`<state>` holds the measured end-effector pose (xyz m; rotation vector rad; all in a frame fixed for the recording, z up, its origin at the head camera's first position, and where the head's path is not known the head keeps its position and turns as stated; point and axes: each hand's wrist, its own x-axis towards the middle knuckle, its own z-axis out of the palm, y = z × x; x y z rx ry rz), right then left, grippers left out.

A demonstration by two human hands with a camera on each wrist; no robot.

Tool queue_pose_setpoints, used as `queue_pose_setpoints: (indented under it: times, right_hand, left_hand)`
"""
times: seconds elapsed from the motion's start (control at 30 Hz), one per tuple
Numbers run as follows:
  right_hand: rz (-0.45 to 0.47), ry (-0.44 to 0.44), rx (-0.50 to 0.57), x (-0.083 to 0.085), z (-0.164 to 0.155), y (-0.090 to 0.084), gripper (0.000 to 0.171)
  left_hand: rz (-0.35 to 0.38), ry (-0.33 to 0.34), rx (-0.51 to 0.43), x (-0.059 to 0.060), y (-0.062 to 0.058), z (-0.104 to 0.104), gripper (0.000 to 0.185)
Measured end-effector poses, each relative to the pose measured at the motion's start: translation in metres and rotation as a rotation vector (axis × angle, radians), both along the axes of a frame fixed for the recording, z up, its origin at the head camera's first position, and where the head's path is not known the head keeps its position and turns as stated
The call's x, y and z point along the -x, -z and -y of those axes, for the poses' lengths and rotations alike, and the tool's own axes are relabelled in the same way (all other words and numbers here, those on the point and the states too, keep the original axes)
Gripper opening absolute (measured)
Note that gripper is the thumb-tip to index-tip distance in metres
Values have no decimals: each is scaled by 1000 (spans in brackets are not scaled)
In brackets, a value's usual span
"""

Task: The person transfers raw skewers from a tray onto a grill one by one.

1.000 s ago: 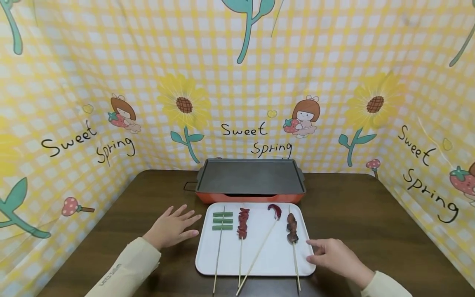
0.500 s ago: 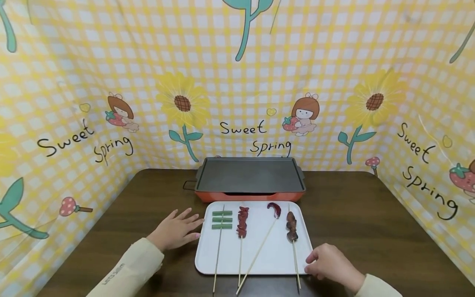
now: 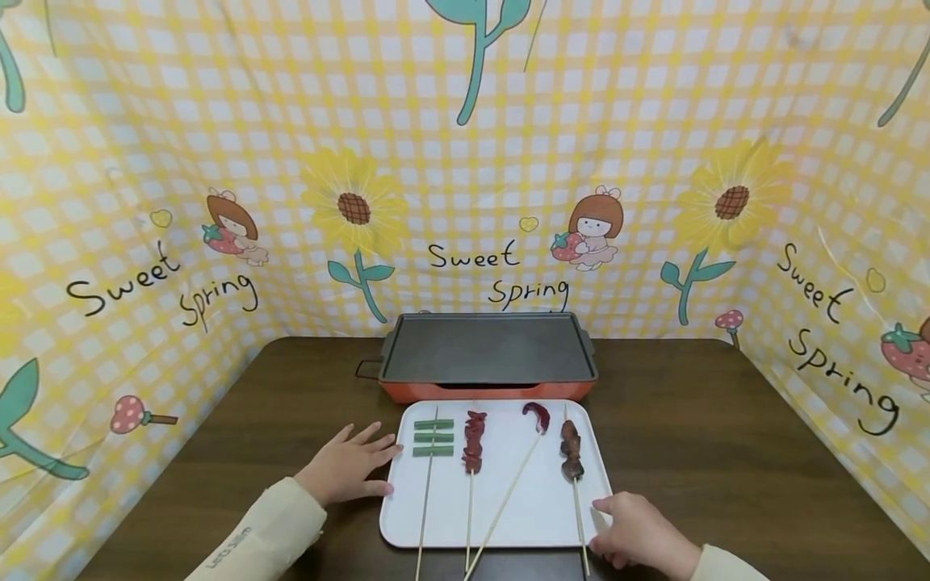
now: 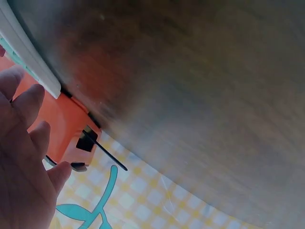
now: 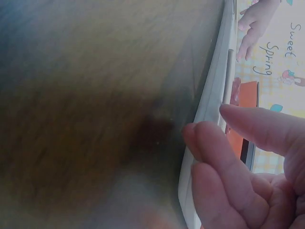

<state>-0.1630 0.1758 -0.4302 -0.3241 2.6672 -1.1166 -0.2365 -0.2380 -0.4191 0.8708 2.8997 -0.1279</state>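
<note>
A white tray (image 3: 535, 516) is lying on the brown table (image 3: 690, 436), midway between its left and right edges and just in front of the grill. Four skewers are resting on it, their sticks projecting past its front edge. A green skewer (image 3: 433, 438) is lying nearest the left edge, with a red skewer (image 3: 474, 442) beside it. A curved dark-red skewer (image 3: 537, 418) is slanting from near the back edge toward the front left, its stick meeting the red one's beyond the rim. A brown skewer (image 3: 571, 450) is lying nearest the right edge. The left hand (image 3: 347, 466) is spreading its fingers wide, fingertips at the tray's left edge. The right hand (image 3: 643, 532) is bending its fingers narrowly at the front right corner; whether it is gripping anything cannot be told. The orange-based grill (image 3: 488, 349) with a dark plate is standing near the table's back edge, a wire handle (image 3: 367, 369) projecting at its left. A yellow-checked cloth (image 3: 483, 186) reading "Sweet Spring" is hanging behind.
</note>
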Motion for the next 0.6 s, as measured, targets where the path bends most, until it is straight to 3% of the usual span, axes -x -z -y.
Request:
queue_pose_setpoints:
  times: [0.33,0.6]
  right_hand:
    - [90,-61,127,-3,8,9,62]
    - [73,-80,110,-1,14,11,50]
  left_hand:
    - [30,5,-12,-5,0,0,67]
    - [-120,120,41,-2,3,3,69]
